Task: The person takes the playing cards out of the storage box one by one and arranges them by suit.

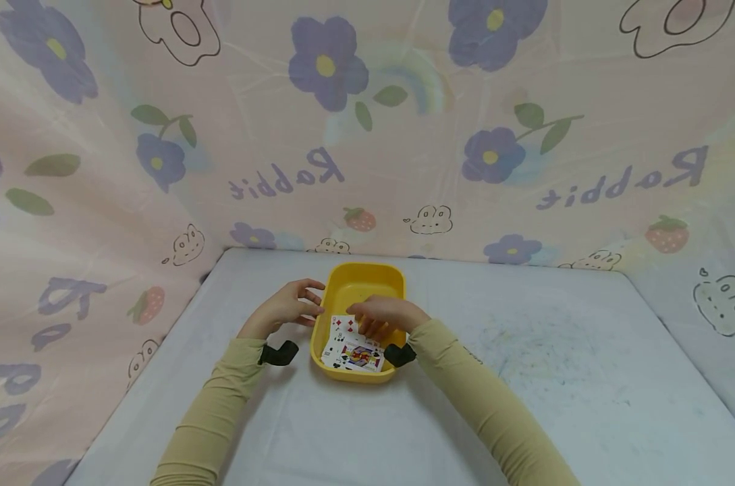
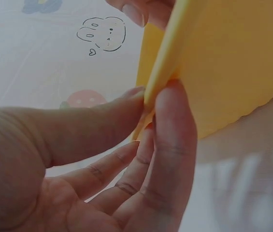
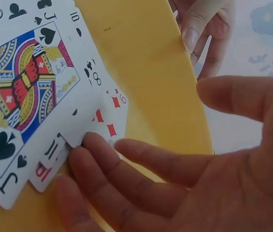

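Note:
A yellow plastic tray (image 1: 351, 377) holds several loose playing cards (image 1: 341, 327) at its near end. My left hand (image 1: 285, 307) is at the tray's left side; in the left wrist view its thumb and forefinger (image 2: 175, 125) pinch the yellow rim (image 2: 163, 63). Inside the tray reaches my right hand (image 1: 391, 312), fingers loosely bent and thumb apart, with the fingertips (image 3: 95, 145) right at the edge of the cards. On top of the pile the jack of spades (image 3: 27, 79) lies face up, and a diamond card (image 3: 119, 108) shows beneath.
The tray stands on a white-covered table (image 1: 525, 405) with dark smudges on its right part. Behind and to the left hangs a pink printed cloth (image 1: 391, 148) with flowers and rabbits. Each wrist carries a black mount (image 1: 280, 353).

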`<state>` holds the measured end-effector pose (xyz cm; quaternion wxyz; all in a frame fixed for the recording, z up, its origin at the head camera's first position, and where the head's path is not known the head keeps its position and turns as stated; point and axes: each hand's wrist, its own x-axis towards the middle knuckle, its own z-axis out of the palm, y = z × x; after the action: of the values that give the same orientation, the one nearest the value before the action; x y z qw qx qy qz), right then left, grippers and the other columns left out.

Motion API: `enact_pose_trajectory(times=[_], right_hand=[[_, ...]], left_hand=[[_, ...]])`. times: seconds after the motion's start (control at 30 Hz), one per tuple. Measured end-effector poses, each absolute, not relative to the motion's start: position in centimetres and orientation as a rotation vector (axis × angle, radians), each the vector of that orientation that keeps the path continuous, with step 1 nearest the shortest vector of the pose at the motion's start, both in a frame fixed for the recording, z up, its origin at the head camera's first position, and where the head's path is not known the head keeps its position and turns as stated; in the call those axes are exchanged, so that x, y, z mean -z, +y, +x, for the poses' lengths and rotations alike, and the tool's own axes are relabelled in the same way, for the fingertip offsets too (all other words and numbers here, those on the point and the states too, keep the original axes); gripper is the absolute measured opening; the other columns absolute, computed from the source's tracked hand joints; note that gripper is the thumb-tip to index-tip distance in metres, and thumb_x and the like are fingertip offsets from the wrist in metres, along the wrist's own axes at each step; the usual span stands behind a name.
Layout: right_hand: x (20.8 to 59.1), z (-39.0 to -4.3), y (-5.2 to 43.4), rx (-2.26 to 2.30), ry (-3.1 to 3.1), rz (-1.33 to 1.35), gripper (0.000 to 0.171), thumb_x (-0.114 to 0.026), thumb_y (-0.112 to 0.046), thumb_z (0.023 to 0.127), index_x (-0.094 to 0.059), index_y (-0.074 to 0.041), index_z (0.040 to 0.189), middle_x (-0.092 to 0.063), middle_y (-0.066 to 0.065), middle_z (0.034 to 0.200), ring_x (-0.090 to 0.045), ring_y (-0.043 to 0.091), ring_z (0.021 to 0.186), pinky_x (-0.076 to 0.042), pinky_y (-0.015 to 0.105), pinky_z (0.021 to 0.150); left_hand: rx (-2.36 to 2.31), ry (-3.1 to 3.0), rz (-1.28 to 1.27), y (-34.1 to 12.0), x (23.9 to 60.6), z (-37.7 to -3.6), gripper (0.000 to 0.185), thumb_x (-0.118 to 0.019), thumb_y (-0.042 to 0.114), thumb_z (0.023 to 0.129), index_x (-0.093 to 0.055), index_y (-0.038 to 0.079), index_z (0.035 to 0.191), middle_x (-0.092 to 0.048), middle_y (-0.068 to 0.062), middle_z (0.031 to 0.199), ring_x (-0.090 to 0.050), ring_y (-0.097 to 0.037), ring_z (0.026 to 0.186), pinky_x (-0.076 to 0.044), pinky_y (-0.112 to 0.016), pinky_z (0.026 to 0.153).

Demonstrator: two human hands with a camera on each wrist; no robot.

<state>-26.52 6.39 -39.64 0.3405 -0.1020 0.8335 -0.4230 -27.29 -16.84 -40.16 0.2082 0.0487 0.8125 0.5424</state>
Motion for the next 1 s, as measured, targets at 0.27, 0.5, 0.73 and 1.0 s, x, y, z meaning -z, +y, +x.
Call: enact_pose_trajectory(times=[0.27,0.5,0.73,1.0], right_hand=[[40.0,-26.8,6.3,1.039,2.170,-0.324,0.026,-0.061,-0.025,0.092,-0.067,0.001,0.092,-0.060,0.009,0.079,-0.055,0.022,0.070,-0.053,0.033,0.069],[40.4,-27.0,6.3,1.082,2.213,-0.331,0.010,-0.070,-0.008,0.086,-0.068,-0.003,0.094,-0.065,0.006,0.081,-0.056,0.017,0.067,-0.054,0.029,0.067],[39.8,-26.8,6.6,1.233,2.297,-0.265,0.009,-0.070,-0.003,0.085,-0.071,0.002,0.093,-0.068,0.009,0.083,-0.067,0.022,0.068,-0.058,0.033,0.067],[38.9,-26.7,7.8,1.275,2.434,-0.261,0.010,-0.065,-0.004,0.088,-0.067,0.003,0.095,-0.064,0.011,0.086,-0.068,0.028,0.072,-0.058,0.036,0.067]], left_hand=[[-1.502,2.263,0.125,-16.7,40.1,-27.3,0.054,-0.067,0.000,0.087,-0.044,0.003,0.136,-0.053,-0.018,0.106,-0.059,-0.023,0.080,-0.058,-0.037,0.070],[-1.502,2.268,0.116,-16.7,40.1,-27.4,0.054,-0.067,0.000,0.087,-0.044,0.003,0.135,-0.053,-0.018,0.106,-0.060,-0.023,0.079,-0.058,-0.037,0.070],[-1.513,2.264,0.080,-16.6,40.3,-27.4,0.053,-0.067,-0.002,0.087,-0.044,0.004,0.135,-0.053,-0.018,0.105,-0.060,-0.022,0.079,-0.058,-0.037,0.070],[-1.500,2.279,0.100,-16.7,40.3,-27.2,0.051,-0.066,0.000,0.088,-0.045,0.003,0.135,-0.053,-0.018,0.105,-0.061,-0.023,0.079,-0.058,-0.036,0.070]])
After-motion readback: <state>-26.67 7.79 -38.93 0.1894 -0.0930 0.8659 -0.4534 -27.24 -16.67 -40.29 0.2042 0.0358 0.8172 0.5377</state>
